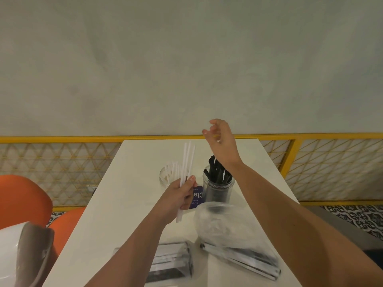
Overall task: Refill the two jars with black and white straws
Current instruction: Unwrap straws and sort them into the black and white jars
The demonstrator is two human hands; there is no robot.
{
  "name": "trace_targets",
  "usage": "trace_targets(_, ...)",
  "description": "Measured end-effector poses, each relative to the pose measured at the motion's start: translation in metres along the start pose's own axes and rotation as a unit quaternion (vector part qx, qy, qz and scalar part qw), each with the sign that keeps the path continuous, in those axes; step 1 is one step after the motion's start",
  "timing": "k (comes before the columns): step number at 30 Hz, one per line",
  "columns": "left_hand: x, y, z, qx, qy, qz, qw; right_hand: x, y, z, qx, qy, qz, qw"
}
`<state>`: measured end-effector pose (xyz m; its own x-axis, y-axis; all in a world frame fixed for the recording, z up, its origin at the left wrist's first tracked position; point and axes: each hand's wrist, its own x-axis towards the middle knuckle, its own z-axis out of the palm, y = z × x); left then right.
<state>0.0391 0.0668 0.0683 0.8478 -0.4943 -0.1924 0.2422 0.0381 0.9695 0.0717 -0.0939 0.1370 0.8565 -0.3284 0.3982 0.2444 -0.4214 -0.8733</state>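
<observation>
White straws point(187, 158), four as far as you can count, sit in your left hand point(179, 198), gripped near their lower ends. Long axis runs near upright, tips leaning slightly away from you. The left jar point(164, 180), clear with a few white ones already in, is just beyond and slightly left of that hand, rim close under the bunch. So left hand is nearer: tip the bunch forward and down. The right jar point(217, 193) with black straws point(215, 172) looks well filled. Your right hand point(220, 141) hangs above it, fingers loosely curled, apparently empty.

Count: two jars, both on the white table point(134, 183). One purple card point(195, 201) between them. One crumpled clear bag point(223, 222) nearer you. Two straw packs point(170, 262) at the near edge, contents blurred.
</observation>
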Motion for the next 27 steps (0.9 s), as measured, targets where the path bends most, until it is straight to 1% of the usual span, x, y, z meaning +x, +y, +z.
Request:
trace_targets(1,0.000,0.002,0.000,-0.002,-0.004,0.004,1.000,-0.002,-0.006,0.004,0.025,-0.064,0.055,0.996)
trace_targets(2,0.000,0.004,0.000,-0.003,-0.009,0.008,1.000,-0.005,-0.011,0.007,0.052,-0.134,0.115,0.983)
trace_targets(4,0.000,0.008,-0.001,-0.001,-0.018,0.011,1.000,-0.012,-0.016,0.012,0.139,-0.253,0.206,0.935)
trace_targets(6,-0.002,0.012,-0.003,0.008,-0.030,0.010,0.999,-0.019,-0.020,0.014,0.211,-0.329,0.230,0.891)
trace_targets(7,-0.002,0.012,-0.004,0.018,-0.034,0.009,0.999,-0.021,-0.021,0.016,0.224,-0.348,0.227,0.882)
trace_targets(8,-0.003,0.013,-0.006,0.029,-0.032,0.011,0.999,-0.023,-0.022,0.017,0.222,-0.355,0.217,0.882)
trace_targets(10,-0.003,0.013,-0.011,0.056,0.004,0.042,0.998,-0.023,-0.024,0.021,0.199,-0.343,0.198,0.897)
trace_targets(12,-0.002,0.015,-0.017,0.085,0.073,0.100,0.989,-0.020,-0.028,0.025,0.185,-0.303,0.175,0.918)
trace_targets(15,0.000,0.020,-0.029,0.076,0.164,0.156,0.971,-0.014,-0.033,0.028,0.225,-0.212,0.119,0.944)
trace_targets(17,0.002,0.020,-0.038,0.100,0.220,0.173,0.955,-0.009,-0.030,0.031,0.210,-0.150,0.072,0.963)
trace_targets(18,0.004,0.019,-0.041,0.128,0.236,0.173,0.948,-0.008,-0.027,0.033,0.191,-0.125,0.054,0.972)
trace_targets(21,0.008,0.010,-0.044,0.242,0.229,0.146,0.931,-0.011,-0.014,0.043,0.138,-0.094,0.026,0.986)
trace_targets(23,0.008,0.000,-0.043,0.299,0.214,0.128,0.921,-0.017,-0.005,0.050,0.109,-0.100,0.043,0.988)
trace_targets(25,0.008,-0.007,-0.041,0.322,0.210,0.115,0.916,-0.023,0.003,0.054,0.083,-0.116,0.072,0.987)
trace_targets(27,0.008,-0.011,-0.039,0.332,0.211,0.111,0.913,-0.026,0.008,0.057,0.030,-0.144,0.087,0.985)
